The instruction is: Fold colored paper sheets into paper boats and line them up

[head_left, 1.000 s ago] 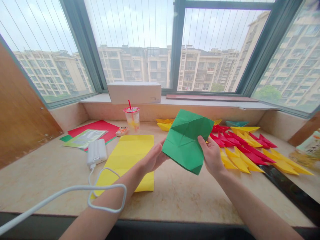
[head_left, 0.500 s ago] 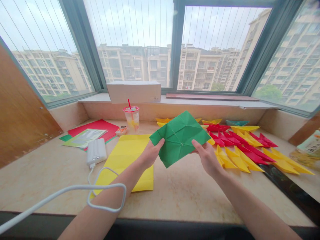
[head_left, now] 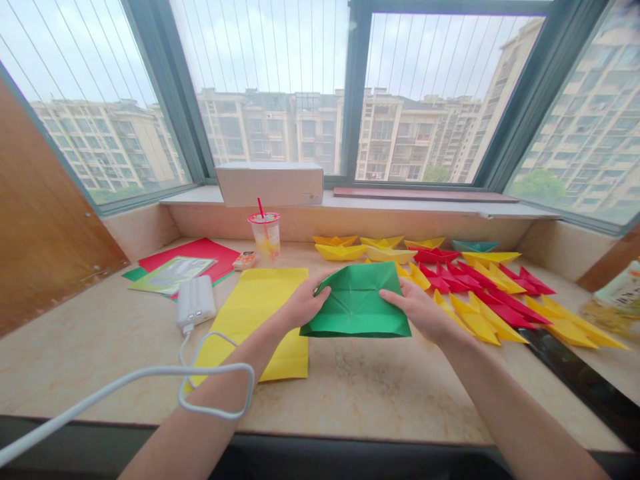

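A creased sheet of green paper [head_left: 363, 300] is held up above the counter between both hands. My left hand [head_left: 306, 301] grips its left edge, thumb on the near face and fingers behind. On the opposite edge, my right hand [head_left: 407, 303] pinches the paper the same way. Fold lines cross at the middle of the sheet, and its lower edge lies level. Under and beside my left forearm is a sheet of yellow paper [head_left: 250, 300]. Several folded yellow paper boats [head_left: 341, 252] and red paper boats [head_left: 450, 277] stand beyond and to the right of my right hand.
A white power bank [head_left: 195, 300] with a looping white cable [head_left: 125, 377] lies left. Behind it are red paper [head_left: 200, 250] and a cup with a straw [head_left: 265, 237]. A long black object [head_left: 575, 373] lies right, near a bottle [head_left: 617, 293]. A white box [head_left: 270, 185] rests on the sill.
The green paper has turned from a slanted, diamond-like position to a level one, with its face now smooth side toward me. Both hands have shifted with it, still gripping its edges.
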Available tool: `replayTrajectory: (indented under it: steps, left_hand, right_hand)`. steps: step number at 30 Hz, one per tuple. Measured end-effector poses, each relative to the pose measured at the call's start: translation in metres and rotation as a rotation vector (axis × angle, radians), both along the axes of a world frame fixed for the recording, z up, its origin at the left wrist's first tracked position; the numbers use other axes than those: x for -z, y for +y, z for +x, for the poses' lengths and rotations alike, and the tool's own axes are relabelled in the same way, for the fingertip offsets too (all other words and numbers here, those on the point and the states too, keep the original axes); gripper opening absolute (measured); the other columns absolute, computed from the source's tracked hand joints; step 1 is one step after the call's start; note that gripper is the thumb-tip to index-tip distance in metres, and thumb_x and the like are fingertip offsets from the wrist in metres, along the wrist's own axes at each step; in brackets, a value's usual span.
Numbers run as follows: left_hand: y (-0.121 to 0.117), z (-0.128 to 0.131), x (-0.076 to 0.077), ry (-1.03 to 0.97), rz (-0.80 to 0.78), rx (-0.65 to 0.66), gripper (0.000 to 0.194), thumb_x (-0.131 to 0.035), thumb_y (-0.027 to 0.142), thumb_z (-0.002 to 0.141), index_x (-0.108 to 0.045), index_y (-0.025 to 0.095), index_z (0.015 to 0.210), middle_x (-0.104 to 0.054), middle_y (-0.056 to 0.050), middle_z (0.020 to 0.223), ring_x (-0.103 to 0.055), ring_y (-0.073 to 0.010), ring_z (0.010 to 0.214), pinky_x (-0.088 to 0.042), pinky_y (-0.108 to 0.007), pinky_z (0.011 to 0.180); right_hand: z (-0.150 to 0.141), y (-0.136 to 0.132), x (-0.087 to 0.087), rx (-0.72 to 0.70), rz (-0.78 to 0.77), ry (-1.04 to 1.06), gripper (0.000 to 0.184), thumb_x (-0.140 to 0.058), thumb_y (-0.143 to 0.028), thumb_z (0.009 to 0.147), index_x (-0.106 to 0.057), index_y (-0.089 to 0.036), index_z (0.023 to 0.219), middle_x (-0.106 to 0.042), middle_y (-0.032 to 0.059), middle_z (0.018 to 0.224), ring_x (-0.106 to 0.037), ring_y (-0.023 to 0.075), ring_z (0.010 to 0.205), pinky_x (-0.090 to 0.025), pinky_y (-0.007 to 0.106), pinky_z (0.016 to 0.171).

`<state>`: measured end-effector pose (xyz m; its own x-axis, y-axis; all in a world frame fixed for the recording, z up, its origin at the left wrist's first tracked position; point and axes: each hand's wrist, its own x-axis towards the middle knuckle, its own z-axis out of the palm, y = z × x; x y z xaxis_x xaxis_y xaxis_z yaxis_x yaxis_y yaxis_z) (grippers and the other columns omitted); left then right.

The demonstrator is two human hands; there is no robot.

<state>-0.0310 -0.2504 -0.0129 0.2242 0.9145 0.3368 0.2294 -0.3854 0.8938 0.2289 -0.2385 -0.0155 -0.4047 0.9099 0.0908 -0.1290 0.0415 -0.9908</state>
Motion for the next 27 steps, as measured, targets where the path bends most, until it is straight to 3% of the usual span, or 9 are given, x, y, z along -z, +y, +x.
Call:
replayTrajectory:
  steps: [6, 10, 14, 17, 23, 27]
  left_hand:
    - [-0.017, 0.002, -0.014, -0.063, -0.082, 0.252, 0.065, -0.067, 0.045, 0.086, -0.047, 0.029, 0.145, -0.040, -0.005, 0.155, -0.034, -0.0274, 0.144, -0.023, -0.039, 0.119]
    - [-0.020, 0.000, -0.016, -0.199, -0.126, 0.340, 0.062, -0.051, 0.060, 0.090, -0.048, 0.029, 0.144, -0.035, -0.003, 0.158, -0.025, -0.0263, 0.148, -0.018, -0.039, 0.121]
    - [-0.017, 0.001, -0.013, -0.166, -0.242, 0.296, 0.057, -0.055, 0.050, 0.092, -0.045, 0.032, 0.145, -0.049, -0.002, 0.149, -0.046, -0.0273, 0.135, -0.034, -0.040, 0.113]
    - [-0.014, 0.002, -0.011, -0.057, -0.204, 0.236, 0.054, -0.061, 0.044, 0.090, -0.052, 0.029, 0.141, -0.061, -0.004, 0.136, -0.059, -0.0267, 0.119, -0.043, -0.038, 0.104]
    - [-0.008, 0.005, -0.006, -0.053, -0.171, 0.180, 0.044, -0.066, 0.038, 0.085, -0.066, 0.025, 0.127, -0.067, -0.006, 0.127, -0.062, -0.0279, 0.113, -0.048, -0.038, 0.097]
    - [-0.006, 0.007, -0.003, -0.028, -0.110, 0.174, 0.041, -0.064, 0.034, 0.086, -0.066, 0.025, 0.126, -0.067, -0.005, 0.128, -0.059, -0.0279, 0.117, -0.043, -0.040, 0.104]
  right_hand:
    - [-0.004, 0.005, 0.006, 0.163, 0.107, 0.034, 0.046, -0.077, -0.040, 0.076, -0.062, -0.033, 0.119, -0.071, 0.0016, 0.119, -0.069, 0.0259, 0.105, -0.058, 0.042, 0.089]
    - [-0.004, 0.006, 0.008, 0.201, 0.112, 0.065, 0.045, -0.077, -0.042, 0.075, -0.060, -0.033, 0.116, -0.073, -0.0002, 0.112, -0.070, 0.0239, 0.098, -0.059, 0.038, 0.082]
    - [-0.004, 0.002, 0.004, 0.184, 0.206, -0.061, 0.030, -0.075, -0.042, 0.076, -0.071, -0.028, 0.102, -0.074, 0.0006, 0.105, -0.069, 0.0236, 0.096, -0.056, 0.036, 0.082]
    - [-0.001, -0.004, -0.005, 0.159, 0.273, -0.183, 0.030, -0.069, -0.041, 0.080, -0.074, -0.027, 0.107, -0.073, 0.0016, 0.108, -0.066, 0.0262, 0.104, -0.053, 0.038, 0.089]
    - [0.005, -0.010, -0.015, 0.102, 0.360, -0.303, 0.036, -0.057, -0.050, 0.089, -0.075, -0.030, 0.112, -0.072, 0.0028, 0.118, -0.061, 0.0306, 0.114, -0.044, 0.047, 0.102]
    - [-0.003, -0.007, -0.006, 0.138, 0.424, -0.370, 0.033, -0.070, -0.048, 0.080, -0.076, -0.032, 0.108, -0.075, 0.0034, 0.108, -0.065, 0.0294, 0.103, -0.047, 0.046, 0.097]
